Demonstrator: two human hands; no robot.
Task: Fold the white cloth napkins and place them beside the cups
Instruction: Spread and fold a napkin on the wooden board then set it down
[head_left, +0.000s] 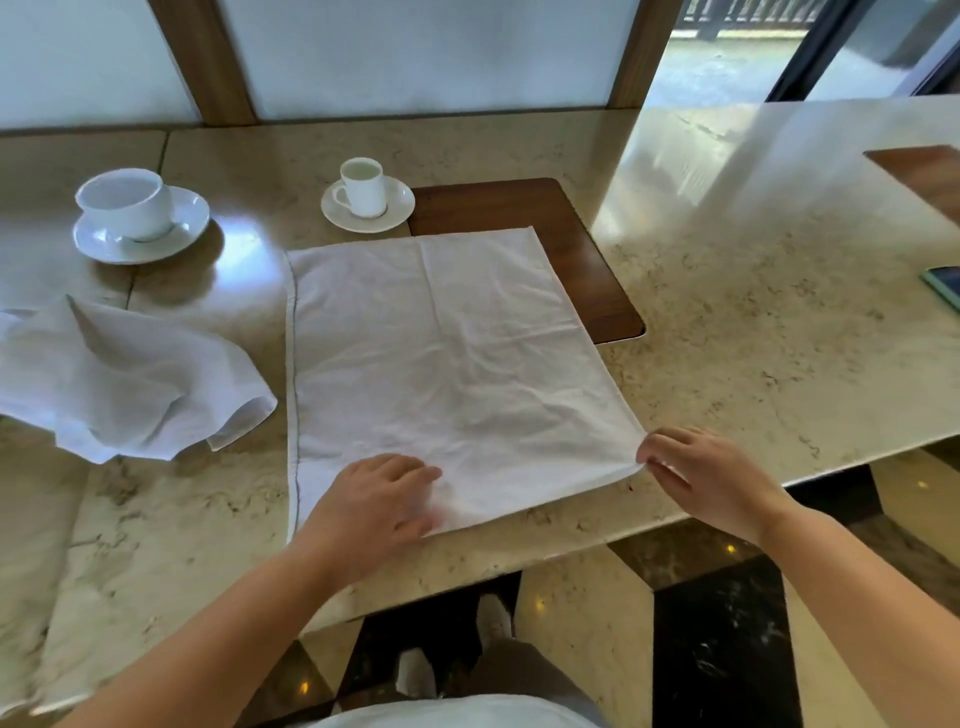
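A white cloth napkin (441, 358) lies spread flat on the marble table (753, 312) in front of me. My left hand (376, 499) rests palm down on its near edge, fingers apart. My right hand (701, 473) pinches the napkin's near right corner. A second white napkin (119, 384) lies crumpled to the left. A wide white cup on a saucer (130, 208) stands at the back left. A small white cup on a saucer (363, 189) stands just beyond the flat napkin's far edge.
A dark wooden inset panel (571, 249) shows under the flat napkin's far right side. A phone (945, 286) lies at the right edge of view. The table's near edge runs just below my hands, with the floor and my shoes below.
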